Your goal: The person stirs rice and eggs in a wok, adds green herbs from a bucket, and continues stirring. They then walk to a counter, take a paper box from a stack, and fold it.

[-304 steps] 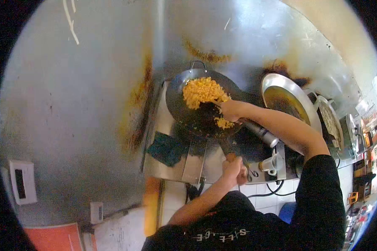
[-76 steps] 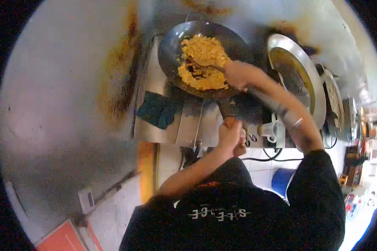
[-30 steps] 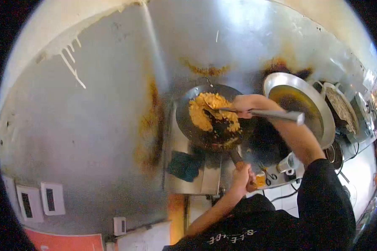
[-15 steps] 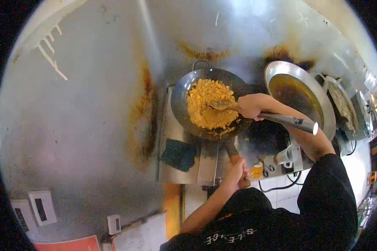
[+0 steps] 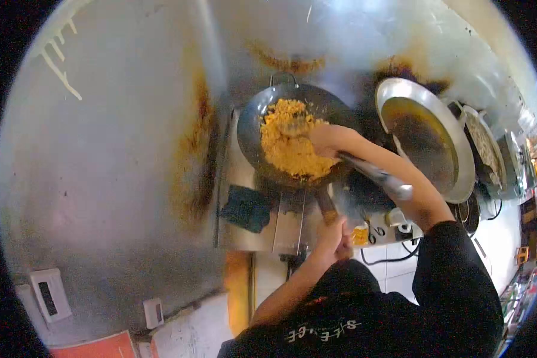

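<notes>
A dark wok (image 5: 250, 134) holds a heap of crumbly orange-yellow food (image 5: 295, 158), perhaps fried rice. My left hand (image 5: 334, 238) is wrapped round the wok's long handle (image 5: 326, 203), just in front of my body. Over the wok, my right hand (image 5: 327, 141) grips a spatula (image 5: 379, 176) partway down its long metal handle. The spatula's slotted-looking blade is in the food, blurred by motion. Part of the food and the wok's right side are hidden behind my right hand and forearm.
A large steel pan (image 5: 400, 89) of brownish liquid stands to the right, with another wide pan (image 5: 486, 143) beyond it. A dark cloth (image 5: 246, 209) lies on the counter left of the wok handle. Scissors (image 5: 376, 232) and a yellow packet (image 5: 360, 235) sit near the front edge.
My right hand has moved left and slightly up, carrying the spatula's blade further into the food, which has shifted. My left hand stays on the wok handle. The whole view has shifted slightly.
</notes>
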{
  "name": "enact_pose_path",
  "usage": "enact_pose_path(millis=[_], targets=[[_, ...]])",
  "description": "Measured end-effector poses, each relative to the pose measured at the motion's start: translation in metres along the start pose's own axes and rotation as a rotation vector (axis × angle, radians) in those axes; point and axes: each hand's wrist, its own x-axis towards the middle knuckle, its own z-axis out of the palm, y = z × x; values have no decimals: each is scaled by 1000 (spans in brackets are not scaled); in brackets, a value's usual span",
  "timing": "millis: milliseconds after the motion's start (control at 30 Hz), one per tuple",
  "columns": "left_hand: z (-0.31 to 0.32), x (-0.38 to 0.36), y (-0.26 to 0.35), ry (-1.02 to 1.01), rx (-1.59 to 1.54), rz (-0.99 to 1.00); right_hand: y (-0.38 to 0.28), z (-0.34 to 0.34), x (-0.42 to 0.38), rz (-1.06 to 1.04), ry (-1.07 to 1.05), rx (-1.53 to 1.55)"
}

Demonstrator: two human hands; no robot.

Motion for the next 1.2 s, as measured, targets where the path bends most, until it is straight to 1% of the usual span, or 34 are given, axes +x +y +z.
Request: enact_pose_path(millis=[33,67,133,167,233,267,300,367,400,433,467,500,533,567,633,667,700,767,800,833,900,933,967,1000,1033,1067,1100,1167,1200], targets=[[6,-3,2,-4,2,-63,-11,14,-4,86,148,41],[6,-3,3,-15,-2,-121,-46,28,-14,198,306,80],[-5,5,7,-27,-20,-12,-40,15,-3,268,326,163],[-4,12,1,-39,-37,46,-9,5,6,239,177,218],[6,8,2,-37,33,-119,16,27,-2,215,-171,474],[-9,33,-22,-12,28,-112,36,25,-3,203,-316,568],[-11,30,-11,-26,76,-112,55,13,-5,196,-444,630],[-31,9,1,-33,121,-122,10,-63,-57,234,-604,781],[-46,27,-3,-59,58,-50,0,-74,-52,233,-622,728],[-42,33,-7,-51,66,11,-9,-85,-47,231,-641,675],[-29,34,-19,-37,80,45,-17,-61,-24,208,-605,533],[-9,40,-28,-24,111,87,-13,-46,-18,191,-550,395],[13,32,-24,76,68,102,-2,-50,-24,207,-551,512],[6,42,-28,24,70,84,14,-53,-35,226,-544,617],[-14,57,-37,-70,8,43,39,-87,-55,232,-580,786],[-19,61,-37,-78,72,63,24,-109,-72,268,-634,882],[-7,53,-42,-10,33,100,23,-88,-54,0,-486,875],[45,44,-40,96,30,184,41,-13,-6,-477,-101,850],[61,50,-48,65,-23,205,46,-8,-9,-465,-69,807],[60,47,-53,31,-79,139,41,-14,-17,-451,-39,764],[59,49,-47,-38,-216,63,49,-61,-33,-1,-281,618],[41,58,-49,52,29,156,65,-67,-50,-56,-414,701],[23,53,-37,-19,66,148,81,-73,-67,-102,-553,783],[-1,46,-27,-92,114,124,51,-94,-81,94,-687,815],[-20,37,-14,-90,197,65,21,-115,-94,300,-801,829],[-26,33,-3,-97,275,-8,10,-108,-90,242,-846,725],[-19,33,-6,-83,214,-12,3,-99,-94,184,-875,623],[-3,31,-9,-58,109,9,44,-2,-47,-357,-433,928],[5,38,-22,-60,-36,51,4,-40,-47,362,-333,798]])
